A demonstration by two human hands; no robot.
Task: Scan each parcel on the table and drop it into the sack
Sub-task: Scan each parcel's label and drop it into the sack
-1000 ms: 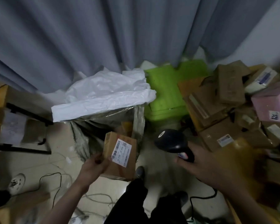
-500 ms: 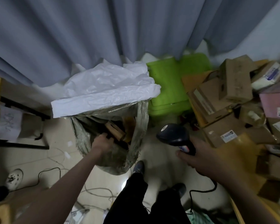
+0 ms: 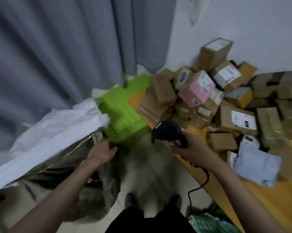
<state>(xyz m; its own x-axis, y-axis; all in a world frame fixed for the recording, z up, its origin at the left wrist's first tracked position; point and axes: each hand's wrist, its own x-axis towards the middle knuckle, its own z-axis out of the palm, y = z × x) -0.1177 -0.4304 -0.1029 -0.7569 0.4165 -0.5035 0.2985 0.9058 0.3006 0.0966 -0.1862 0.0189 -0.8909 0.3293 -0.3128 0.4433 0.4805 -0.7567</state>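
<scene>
The sack (image 3: pixel 98 190) stands on the floor at lower left, grey woven with a white liner (image 3: pixel 49 132) folded over its mouth. My left hand (image 3: pixel 102 151) hovers over the sack's right rim, fingers loosely curled and holding nothing. My right hand (image 3: pixel 187 149) grips a black barcode scanner (image 3: pixel 167 132) just left of the table's edge. A heap of cardboard parcels (image 3: pixel 238 119) covers the orange table (image 3: pixel 268 195) at right, with a pink box (image 3: pixel 196 89) on top and a pale blue mailer (image 3: pixel 256 163) at the near side.
A green plastic crate (image 3: pixel 121 113) sits between the sack and the table. Grey curtains (image 3: pixel 57 47) hang behind. The scanner's black cable (image 3: pixel 192 190) drops to the floor by my feet (image 3: pixel 130 200).
The labelled brown parcel my left hand held has gone into the sack, and that hand has come up to the rim. My view has swung right toward the table.
</scene>
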